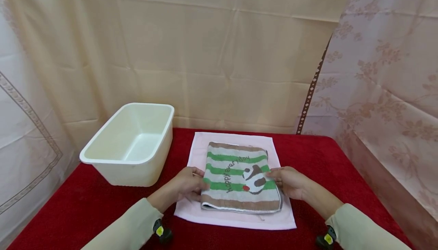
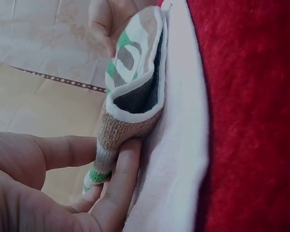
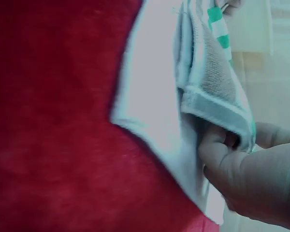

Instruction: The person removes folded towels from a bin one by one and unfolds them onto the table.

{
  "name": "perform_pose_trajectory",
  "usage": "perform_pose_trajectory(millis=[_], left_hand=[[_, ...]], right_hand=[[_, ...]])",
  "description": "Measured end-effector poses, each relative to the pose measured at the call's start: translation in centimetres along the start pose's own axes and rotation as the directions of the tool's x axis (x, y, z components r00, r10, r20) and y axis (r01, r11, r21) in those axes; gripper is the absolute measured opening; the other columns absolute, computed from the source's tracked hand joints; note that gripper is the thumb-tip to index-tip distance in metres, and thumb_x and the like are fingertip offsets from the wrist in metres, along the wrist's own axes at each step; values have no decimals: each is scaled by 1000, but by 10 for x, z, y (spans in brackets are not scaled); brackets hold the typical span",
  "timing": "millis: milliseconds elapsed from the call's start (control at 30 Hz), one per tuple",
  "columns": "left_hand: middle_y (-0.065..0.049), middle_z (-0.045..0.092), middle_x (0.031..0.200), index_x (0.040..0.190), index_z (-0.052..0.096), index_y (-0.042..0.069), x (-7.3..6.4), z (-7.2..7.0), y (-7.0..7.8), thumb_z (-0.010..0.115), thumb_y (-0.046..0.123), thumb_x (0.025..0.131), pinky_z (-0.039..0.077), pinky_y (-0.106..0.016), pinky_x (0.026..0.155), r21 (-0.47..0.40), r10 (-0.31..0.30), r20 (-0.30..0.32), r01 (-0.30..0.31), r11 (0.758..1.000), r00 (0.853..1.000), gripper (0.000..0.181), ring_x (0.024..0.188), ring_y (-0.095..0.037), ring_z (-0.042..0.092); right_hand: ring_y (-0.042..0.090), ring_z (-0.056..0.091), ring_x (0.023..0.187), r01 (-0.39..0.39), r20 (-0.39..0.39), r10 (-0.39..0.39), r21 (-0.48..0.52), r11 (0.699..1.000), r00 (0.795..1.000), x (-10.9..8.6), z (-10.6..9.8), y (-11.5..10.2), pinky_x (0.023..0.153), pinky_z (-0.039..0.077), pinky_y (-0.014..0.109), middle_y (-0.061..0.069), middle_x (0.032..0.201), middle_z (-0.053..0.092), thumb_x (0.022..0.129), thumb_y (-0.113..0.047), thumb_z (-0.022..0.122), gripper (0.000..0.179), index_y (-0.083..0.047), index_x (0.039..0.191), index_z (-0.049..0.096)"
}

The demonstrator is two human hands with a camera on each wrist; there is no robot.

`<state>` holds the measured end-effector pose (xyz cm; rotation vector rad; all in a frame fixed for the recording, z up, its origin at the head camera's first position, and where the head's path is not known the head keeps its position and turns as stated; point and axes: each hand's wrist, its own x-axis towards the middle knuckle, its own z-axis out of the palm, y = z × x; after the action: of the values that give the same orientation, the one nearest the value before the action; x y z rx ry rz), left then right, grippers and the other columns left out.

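Observation:
A folded towel [image 1: 232,170] with green, white and brown stripes, a panda and the words "happy everyday" lies on a pale pink towel [image 1: 236,221]. My left hand [image 1: 189,183] grips the folded left edge; in the left wrist view its thumb and fingers [image 2: 123,179] stand on either side of the fold. At the right edge my right hand [image 1: 291,181] pinches the layers, some fingers under the cloth in the right wrist view. The near side of the striped towel gapes a little between its layers, showing a dark inside in the left wrist view.
A cream plastic basin [image 1: 161,143] stands at the left of the red-covered table [image 1: 321,159]; its inner floor shows bare. Beige curtain [image 1: 219,52] hangs behind the table, with patterned cloth [image 1: 386,90] along the right side.

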<state>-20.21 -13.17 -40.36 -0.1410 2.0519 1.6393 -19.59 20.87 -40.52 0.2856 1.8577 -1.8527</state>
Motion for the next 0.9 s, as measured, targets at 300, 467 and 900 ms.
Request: perform_pose_trajectory(millis=[300, 467, 900], left_hand=[[-20, 67, 108, 126, 51, -7, -3, -7, -8, 71, -9, 85, 63, -40, 71, -38, 31, 59, -29, 999, 998, 45, 84, -25, 70], [-22, 67, 112, 129, 47, -10, -4, -12, -10, 67, -11, 87, 63, -40, 75, -116, 60, 121, -45, 992, 991, 46, 88, -24, 70], [-14, 69, 108, 138, 40, -10, -8, -18, 5, 63, -8, 92, 61, -33, 79, -243, 118, 245, -57, 968, 962, 51, 86, -17, 69]], right_hand=[[24, 73, 94, -43, 64, 45, -26, 999, 997, -19, -3, 14, 84, 59, 43, 12, 103, 76, 99, -16, 63, 27, 3, 118, 66], [22, 73, 96, -5, 120, 5, 4, 1000, 993, -27, -2, 18, 84, 59, 41, 10, 104, 76, 100, -13, 62, 22, 1, 117, 61], [19, 74, 96, 63, 88, -73, 110, 992, 993, -36, -8, 9, 85, 60, 38, 7, 106, 76, 104, -16, 58, 30, 3, 126, 52]])
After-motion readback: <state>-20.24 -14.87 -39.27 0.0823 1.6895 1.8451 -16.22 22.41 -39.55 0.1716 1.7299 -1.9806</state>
